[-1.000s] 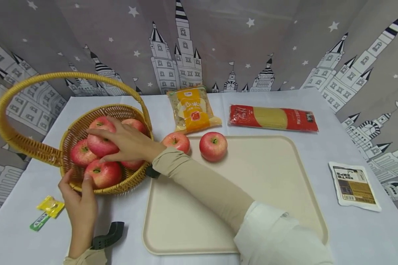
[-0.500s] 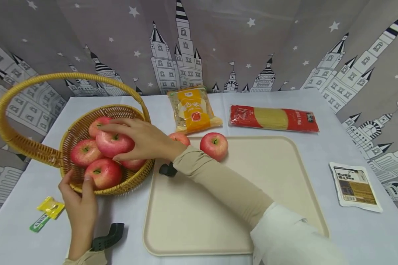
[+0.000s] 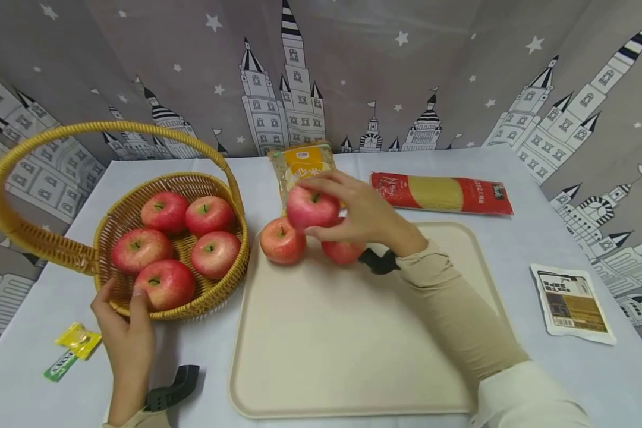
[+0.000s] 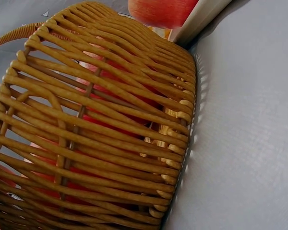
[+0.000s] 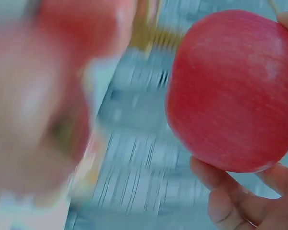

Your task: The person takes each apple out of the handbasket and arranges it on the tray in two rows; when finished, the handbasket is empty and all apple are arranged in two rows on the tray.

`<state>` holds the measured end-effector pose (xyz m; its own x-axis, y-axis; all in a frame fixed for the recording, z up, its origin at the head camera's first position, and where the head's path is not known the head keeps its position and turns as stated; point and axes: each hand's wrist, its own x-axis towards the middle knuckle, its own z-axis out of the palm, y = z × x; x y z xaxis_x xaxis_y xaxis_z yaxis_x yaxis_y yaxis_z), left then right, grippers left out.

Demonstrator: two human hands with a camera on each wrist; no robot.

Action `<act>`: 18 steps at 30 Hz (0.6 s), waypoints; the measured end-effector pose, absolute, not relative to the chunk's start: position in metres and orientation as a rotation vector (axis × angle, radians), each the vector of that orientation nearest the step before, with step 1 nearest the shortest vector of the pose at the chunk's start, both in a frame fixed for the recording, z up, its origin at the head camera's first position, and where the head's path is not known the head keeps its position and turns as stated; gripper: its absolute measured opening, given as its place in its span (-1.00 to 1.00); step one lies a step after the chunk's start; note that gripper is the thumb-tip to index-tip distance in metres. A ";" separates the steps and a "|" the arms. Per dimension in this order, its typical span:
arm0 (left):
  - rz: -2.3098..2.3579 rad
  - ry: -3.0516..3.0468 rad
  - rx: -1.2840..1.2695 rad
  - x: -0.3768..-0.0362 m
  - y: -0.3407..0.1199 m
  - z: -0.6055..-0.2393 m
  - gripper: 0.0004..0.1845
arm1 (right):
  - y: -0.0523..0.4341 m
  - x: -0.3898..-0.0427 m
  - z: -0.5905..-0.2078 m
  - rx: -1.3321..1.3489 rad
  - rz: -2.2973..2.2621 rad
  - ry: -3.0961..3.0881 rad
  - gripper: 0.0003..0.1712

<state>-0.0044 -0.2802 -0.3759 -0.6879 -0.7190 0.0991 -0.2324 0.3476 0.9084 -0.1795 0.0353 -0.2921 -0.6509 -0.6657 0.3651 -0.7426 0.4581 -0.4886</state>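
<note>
Right hand [image 3: 366, 214] clamped on a red apple [image 3: 312, 207], fingers curled over its top and far side, thumb below; held clear above the far left corner of the beige tray [image 3: 353, 356]. Two more apples on the tray beneath it: one [image 3: 282, 241] at the tray's left edge, the other [image 3: 342, 251] partly hidden under the hand. Left hand [image 3: 123, 330] gripping the near rim of the wicker basket [image 3: 227, 279], thumb hooked over the edge beside the nearest apple. Five apples [image 3: 214, 254] inside the basket. Behind the tray on the bench [image 3: 567, 196]: yellow packet [image 3: 299, 163], red noodle pack [image 3: 441, 191]. White label packet [image 3: 571, 302] to the right. Right wrist view blurred; held apple plain there [image 5: 230, 91].
</note>
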 end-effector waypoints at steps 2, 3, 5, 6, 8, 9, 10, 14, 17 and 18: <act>-1.320 -2.129 0.844 -0.004 -0.280 -0.377 -0.47 | 0.063 -0.184 -0.298 1.162 0.956 -2.604 -0.26; -1.319 -2.131 0.852 -0.003 -0.280 -0.377 -0.47 | 0.076 -0.186 -0.302 1.114 0.941 -2.632 -0.25; -1.318 -2.127 0.859 -0.003 -0.281 -0.378 -0.48 | 0.098 -0.187 -0.309 1.023 0.915 -2.695 -0.25; -1.315 -2.126 0.858 -0.003 -0.281 -0.377 -0.48 | 0.108 -0.187 -0.313 0.994 0.900 -2.724 -0.24; -1.310 -2.122 0.853 -0.003 -0.281 -0.377 -0.48 | 0.124 -0.186 -0.321 0.957 0.838 -2.786 -0.23; -1.310 -2.118 0.849 -0.003 -0.281 -0.377 -0.48 | 0.131 -0.185 -0.325 0.952 0.801 -2.814 -0.23; -1.314 -2.114 0.848 -0.003 -0.281 -0.377 -0.48 | 0.137 -0.183 -0.328 0.956 0.770 -2.840 -0.23; -1.319 -2.116 0.855 -0.004 -0.280 -0.377 -0.48 | 0.154 -0.178 -0.342 1.010 0.652 -2.930 -0.22; -1.326 -2.118 0.854 -0.005 -0.279 -0.377 -0.47 | 0.161 -0.176 -0.350 1.079 0.634 -2.975 -0.19; -1.325 -2.120 0.851 -0.005 -0.278 -0.377 -0.47 | 0.163 -0.176 -0.352 1.099 0.639 -2.984 -0.18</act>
<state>-0.0051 -0.2784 -0.3769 -0.6822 -0.7266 0.0819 -0.2448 0.3326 0.9107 -0.1756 0.1627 -0.3525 -0.7659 -0.6417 0.0400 -0.6018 0.6935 -0.3961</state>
